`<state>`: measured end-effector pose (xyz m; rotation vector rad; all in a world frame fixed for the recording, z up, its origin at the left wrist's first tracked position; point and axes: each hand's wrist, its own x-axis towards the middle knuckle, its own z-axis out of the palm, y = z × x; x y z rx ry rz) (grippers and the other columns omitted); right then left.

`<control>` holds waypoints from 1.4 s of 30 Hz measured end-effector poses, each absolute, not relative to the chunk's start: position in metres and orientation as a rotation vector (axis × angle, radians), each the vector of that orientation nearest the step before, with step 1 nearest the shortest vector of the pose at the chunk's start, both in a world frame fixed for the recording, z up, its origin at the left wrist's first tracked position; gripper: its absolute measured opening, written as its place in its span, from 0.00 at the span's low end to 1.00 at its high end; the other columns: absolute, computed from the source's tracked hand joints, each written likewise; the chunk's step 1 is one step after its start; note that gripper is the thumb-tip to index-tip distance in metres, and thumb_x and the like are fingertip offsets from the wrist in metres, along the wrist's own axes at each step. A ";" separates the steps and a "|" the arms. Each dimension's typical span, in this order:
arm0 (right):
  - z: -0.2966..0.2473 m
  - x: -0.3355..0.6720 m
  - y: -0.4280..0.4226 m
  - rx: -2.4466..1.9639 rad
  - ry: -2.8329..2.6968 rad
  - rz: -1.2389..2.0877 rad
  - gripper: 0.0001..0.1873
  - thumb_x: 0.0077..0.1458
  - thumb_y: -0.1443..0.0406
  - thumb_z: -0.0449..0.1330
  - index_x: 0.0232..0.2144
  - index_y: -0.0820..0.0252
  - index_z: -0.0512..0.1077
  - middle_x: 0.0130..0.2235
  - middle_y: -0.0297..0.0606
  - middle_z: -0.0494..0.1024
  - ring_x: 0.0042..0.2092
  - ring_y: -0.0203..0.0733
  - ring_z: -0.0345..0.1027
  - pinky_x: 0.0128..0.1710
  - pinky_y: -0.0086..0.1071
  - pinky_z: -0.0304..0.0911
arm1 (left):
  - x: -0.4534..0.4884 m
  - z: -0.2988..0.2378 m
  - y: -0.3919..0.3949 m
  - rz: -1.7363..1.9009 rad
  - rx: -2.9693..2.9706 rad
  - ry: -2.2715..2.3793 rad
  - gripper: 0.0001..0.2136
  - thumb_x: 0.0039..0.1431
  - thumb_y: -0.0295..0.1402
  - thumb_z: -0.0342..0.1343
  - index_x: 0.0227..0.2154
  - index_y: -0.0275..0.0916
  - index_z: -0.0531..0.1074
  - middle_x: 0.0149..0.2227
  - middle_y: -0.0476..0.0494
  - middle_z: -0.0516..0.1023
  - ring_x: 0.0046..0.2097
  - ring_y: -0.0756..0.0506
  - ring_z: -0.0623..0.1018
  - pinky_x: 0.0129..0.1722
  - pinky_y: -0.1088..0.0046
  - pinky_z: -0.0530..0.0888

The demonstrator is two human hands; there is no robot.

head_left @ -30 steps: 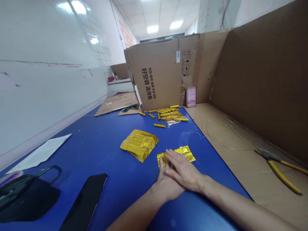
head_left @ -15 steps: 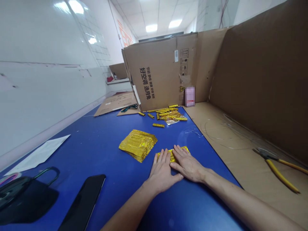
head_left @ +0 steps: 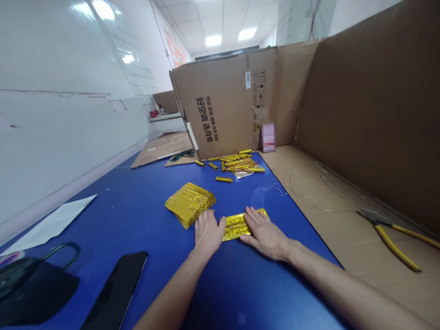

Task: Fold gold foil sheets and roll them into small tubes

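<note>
A flat gold foil sheet point(head_left: 235, 226) with creases lies on the blue table. My right hand point(head_left: 266, 233) rests flat on its right end, fingers stretched out. Just off the sheet's left end is my left hand point(head_left: 208, 231), palm down with the thumb apart from the fingers. Its fingertips are at the near right edge of a stack of gold foil sheets point(head_left: 189, 201); whether they touch it I cannot tell. Farther back lie several rolled gold foil tubes point(head_left: 224, 179), some heaped together on a clear plastic piece.
Pliers with yellow handles point(head_left: 392, 245) lie on the cardboard at right, near loose clear strands. A phone point(head_left: 117, 288), a black cup-like object point(head_left: 37, 288) and white paper point(head_left: 51, 222) are at left. Tall cardboard walls point(head_left: 230, 105) stand behind and to the right. Dark scissors point(head_left: 182, 155) lie far left.
My left hand has moved left, off the foil sheet to the edge of the stack, baring the sheet's left part. My right hand stays on the sheet. The view has shifted slightly.
</note>
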<state>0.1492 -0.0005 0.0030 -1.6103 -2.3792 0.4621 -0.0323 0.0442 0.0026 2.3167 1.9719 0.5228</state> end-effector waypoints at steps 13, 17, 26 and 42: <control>-0.008 0.151 0.003 -1.600 -2.498 0.370 0.42 0.52 0.48 0.42 0.58 0.75 0.44 0.60 0.55 0.38 0.60 0.52 0.28 0.57 0.47 0.33 | -0.001 0.005 0.003 0.050 2.643 1.213 0.39 0.53 0.55 0.36 0.58 0.28 0.38 0.61 0.34 0.36 0.60 0.40 0.37 0.57 0.58 0.44; -0.008 0.151 0.004 -1.600 -2.485 0.370 0.42 0.52 0.47 0.43 0.58 0.75 0.45 0.60 0.55 0.38 0.61 0.51 0.28 0.57 0.46 0.31 | -0.004 0.004 0.005 0.016 2.641 1.320 0.40 0.52 0.56 0.35 0.58 0.27 0.41 0.60 0.33 0.37 0.60 0.39 0.36 0.56 0.55 0.44; -0.004 0.165 0.000 -1.669 -2.495 0.370 0.42 0.51 0.44 0.36 0.59 0.69 0.42 0.61 0.49 0.38 0.61 0.48 0.27 0.56 0.50 0.28 | -0.012 -0.001 0.007 0.008 2.705 1.280 0.41 0.51 0.58 0.33 0.58 0.28 0.41 0.61 0.33 0.37 0.60 0.39 0.37 0.57 0.57 0.42; 0.011 0.088 0.007 -1.625 -2.319 0.541 0.44 0.51 0.43 0.34 0.59 0.70 0.42 0.61 0.49 0.39 0.61 0.47 0.28 0.57 0.44 0.32 | -0.009 -0.007 0.007 0.133 2.774 1.160 0.27 0.58 0.45 0.36 0.59 0.45 0.41 0.61 0.49 0.43 0.61 0.38 0.39 0.57 0.54 0.39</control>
